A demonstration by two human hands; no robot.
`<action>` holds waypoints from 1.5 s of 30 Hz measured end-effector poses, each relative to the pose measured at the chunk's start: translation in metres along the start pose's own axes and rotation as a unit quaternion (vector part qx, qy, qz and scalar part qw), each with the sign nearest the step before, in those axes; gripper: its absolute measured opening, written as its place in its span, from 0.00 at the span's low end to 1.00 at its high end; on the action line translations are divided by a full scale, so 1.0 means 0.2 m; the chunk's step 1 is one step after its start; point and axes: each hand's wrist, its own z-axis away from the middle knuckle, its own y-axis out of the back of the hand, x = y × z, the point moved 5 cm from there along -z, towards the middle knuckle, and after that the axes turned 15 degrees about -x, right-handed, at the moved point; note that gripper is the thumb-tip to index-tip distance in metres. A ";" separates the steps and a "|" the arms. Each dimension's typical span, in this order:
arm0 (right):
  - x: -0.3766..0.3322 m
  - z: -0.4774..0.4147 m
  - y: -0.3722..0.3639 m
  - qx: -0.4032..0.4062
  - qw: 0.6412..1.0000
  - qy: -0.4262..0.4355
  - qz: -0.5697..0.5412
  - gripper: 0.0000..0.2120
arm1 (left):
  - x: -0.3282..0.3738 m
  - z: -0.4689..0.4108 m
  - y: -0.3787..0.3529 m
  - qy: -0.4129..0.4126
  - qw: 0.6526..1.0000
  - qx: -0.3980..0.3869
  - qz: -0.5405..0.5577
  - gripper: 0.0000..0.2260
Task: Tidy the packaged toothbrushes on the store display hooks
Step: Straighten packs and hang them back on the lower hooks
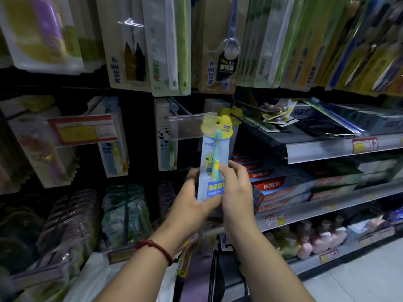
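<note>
I hold a child's toothbrush pack (214,158) upright in both hands: light blue card, yellow top, teal and yellow brush inside. My left hand (194,201) grips its lower left edge and my right hand (236,188) wraps the lower right side. The pack's yellow top with its hang hole sits just left of a black display hook (236,116) that carries another yellow-topped pack (234,111). More packaged toothbrushes (165,136) hang on hooks to the left.
Large toothbrush packs (170,44) hang in a row overhead. A clear price-tag holder (189,125) juts out beside the hook. Shelves at right hold toothpaste boxes (281,190) and loose packs (277,114). Bagged goods (124,214) hang lower left.
</note>
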 end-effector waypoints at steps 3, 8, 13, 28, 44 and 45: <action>0.00 -0.07 0.00 -0.003 1.000 -0.002 0.004 0.08 | -0.01 -0.07 0.02 -0.005 1.000 0.013 0.005 0.24; 0.06 -0.24 0.09 0.062 0.997 -0.002 0.047 0.05 | -0.08 -0.16 0.09 0.014 0.999 0.025 -0.018 0.21; 0.04 -0.55 0.16 0.118 0.971 0.007 0.209 0.21 | -0.17 -0.21 0.18 0.021 0.998 0.057 -0.011 0.19; 0.08 -0.83 0.12 0.096 0.960 -0.019 0.264 0.25 | -0.18 -0.25 0.16 0.023 0.992 0.044 0.113 0.19; -0.02 -0.59 0.14 0.042 0.982 -0.100 0.157 0.14 | -0.05 -0.01 0.04 0.046 0.992 0.033 0.111 0.18; -0.02 -0.59 0.14 0.040 0.981 -0.106 0.156 0.14 | -0.04 0.00 0.04 0.047 0.992 0.034 0.115 0.18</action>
